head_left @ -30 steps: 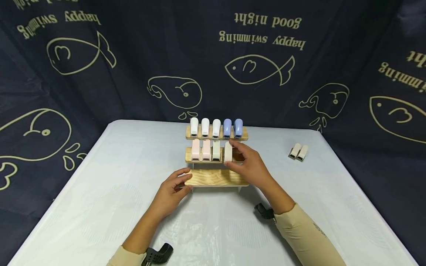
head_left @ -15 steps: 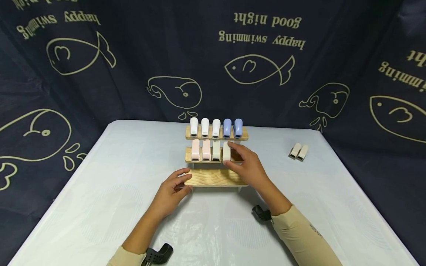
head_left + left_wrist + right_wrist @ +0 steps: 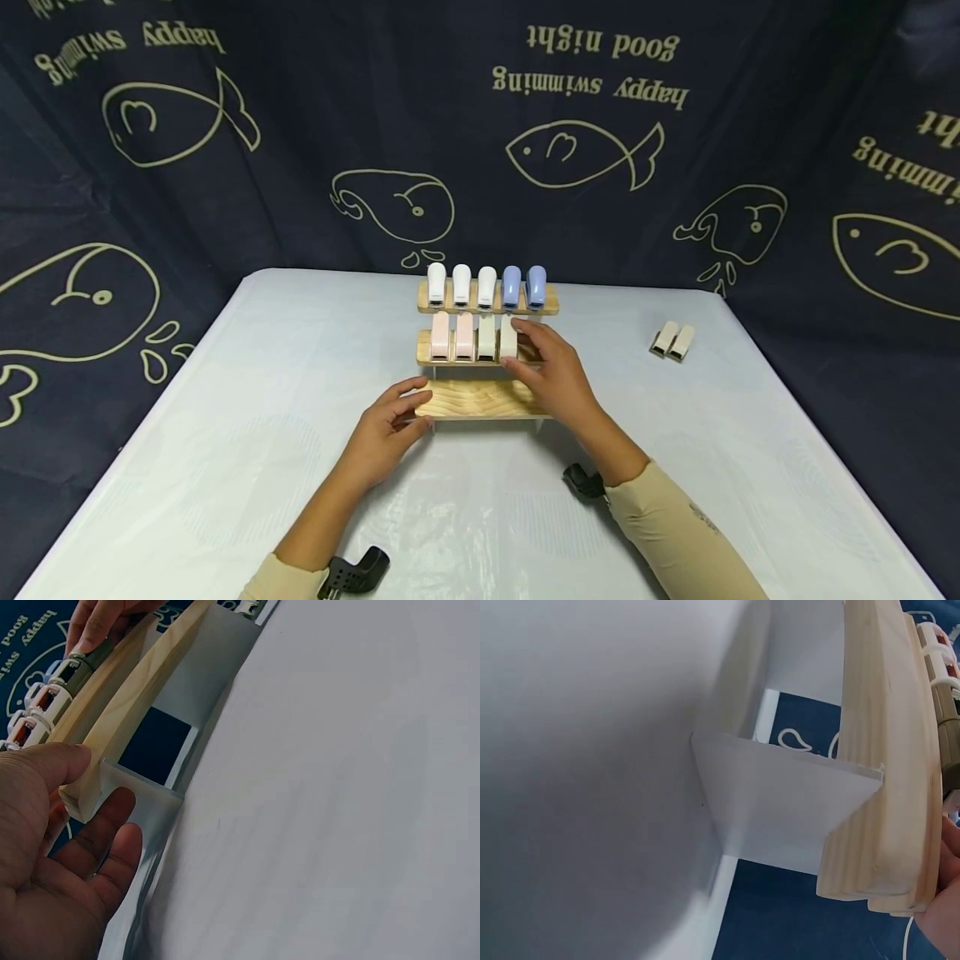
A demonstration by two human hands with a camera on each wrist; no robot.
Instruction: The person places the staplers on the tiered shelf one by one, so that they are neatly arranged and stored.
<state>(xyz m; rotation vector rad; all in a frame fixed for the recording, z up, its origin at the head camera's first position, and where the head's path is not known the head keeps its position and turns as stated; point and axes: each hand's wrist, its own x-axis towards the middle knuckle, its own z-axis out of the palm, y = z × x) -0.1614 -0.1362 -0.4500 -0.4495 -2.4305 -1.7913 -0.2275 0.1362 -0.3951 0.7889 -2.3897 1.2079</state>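
Note:
A tiered display stand with wooden shelves [image 3: 480, 400] stands mid-table. My left hand [image 3: 382, 433] holds the left end of its lowest shelf; in the left wrist view the thumb lies on the board and other fingers reach around its end. On the middle shelf, my right hand [image 3: 555, 375] pinches a pale mini stapler [image 3: 508, 337] between thumb and fingers. That stapler stands right beside a pale green stapler [image 3: 487, 337]. Two pink staplers [image 3: 452, 336] fill the left of this row. In the right wrist view my right hand [image 3: 946, 900] shows only partly, behind the boards.
White staplers [image 3: 461, 285] and blue staplers [image 3: 523, 287] line the top shelf. Two cream staplers [image 3: 672, 341] lie on the white-covered table [image 3: 247, 483] to the right. Behind hangs a dark curtain [image 3: 300, 92] with fish drawings. Clear supports [image 3: 787, 795] hold up the shelves.
My right hand has slid the pale stapler leftward along the middle shelf, closing the gap to the green one. The left hand stays in place.

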